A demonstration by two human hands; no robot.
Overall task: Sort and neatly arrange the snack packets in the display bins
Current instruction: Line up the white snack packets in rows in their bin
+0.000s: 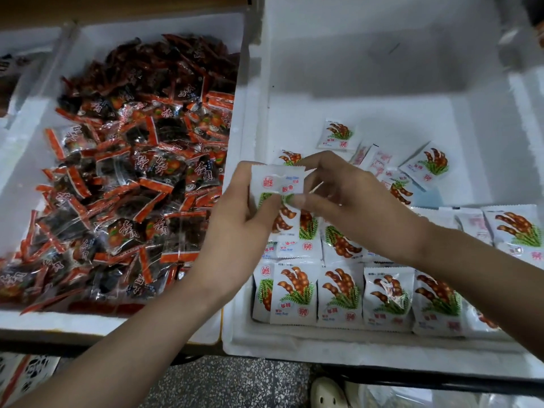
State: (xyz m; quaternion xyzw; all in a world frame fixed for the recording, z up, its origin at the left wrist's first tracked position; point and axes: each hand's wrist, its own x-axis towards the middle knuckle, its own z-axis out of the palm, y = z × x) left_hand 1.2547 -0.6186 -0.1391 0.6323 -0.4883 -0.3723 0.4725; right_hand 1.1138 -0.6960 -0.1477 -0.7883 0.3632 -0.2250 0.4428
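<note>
We see two hands over the white bin (368, 63). The left hand (235, 219) grips a small stack of white packets (276, 184) just above the bin's left side. Its fingers curl round the stack and its thumb lies on the front. The right hand (353, 201) pinches the right edge of the top packet in that stack between thumb and fingers. The packets have brown pods and green leaves drawn on them. Along the bin's near wall a neat row of packets (338, 301) stands side by side. Behind that row more lie flat in the bin. Toward the bin's far wall a few loose packets (426, 164) lie scattered, some face down. Just left of the white bin sits a second bin (20, 172), full of red and clear packets (141, 178) in a messy heap. Below the white bin we see a speckled floor (235, 384) and a pale shoe (326, 393).
</note>
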